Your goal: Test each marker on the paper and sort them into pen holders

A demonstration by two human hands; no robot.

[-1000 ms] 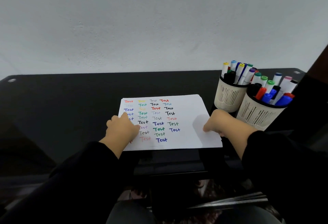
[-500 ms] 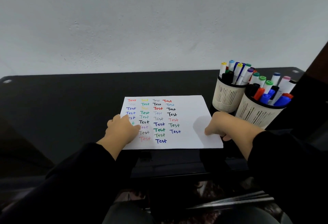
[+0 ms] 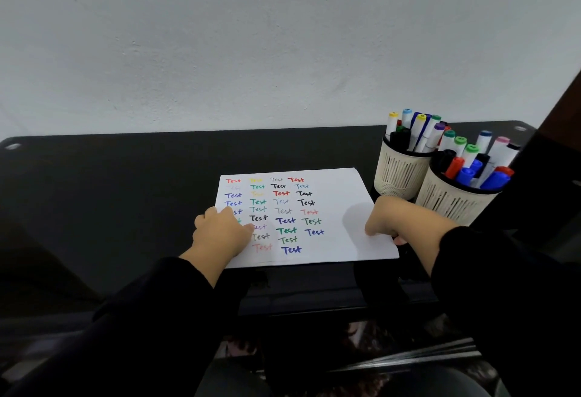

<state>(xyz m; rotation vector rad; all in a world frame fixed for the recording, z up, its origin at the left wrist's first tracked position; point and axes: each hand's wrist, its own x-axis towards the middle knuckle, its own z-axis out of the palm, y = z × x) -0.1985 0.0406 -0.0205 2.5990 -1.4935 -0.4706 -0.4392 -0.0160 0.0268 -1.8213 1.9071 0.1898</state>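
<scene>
Markers [image 3: 418, 132] stand capped in two pale slotted pen holders, the rear holder [image 3: 399, 173] and the front holder [image 3: 452, 198], touching each other at the table's right side; none lies loose. Judged light, rigid and smooth-barrelled, they are best taken mid-barrel, with the cap pulled straight off. The paper [image 3: 330, 205], thin and liable to slide or crease, lies flat and carries four columns of coloured "Test" marks. The left hand [image 3: 220, 233] rests knuckles-up on its left edge, fingers curled, holding nothing. The right hand [image 3: 390, 217] pinches the near right corner. The table [image 3: 125, 192] is glossy black, probably slippery; a plain white wall [image 3: 283, 35] stands behind.
</scene>
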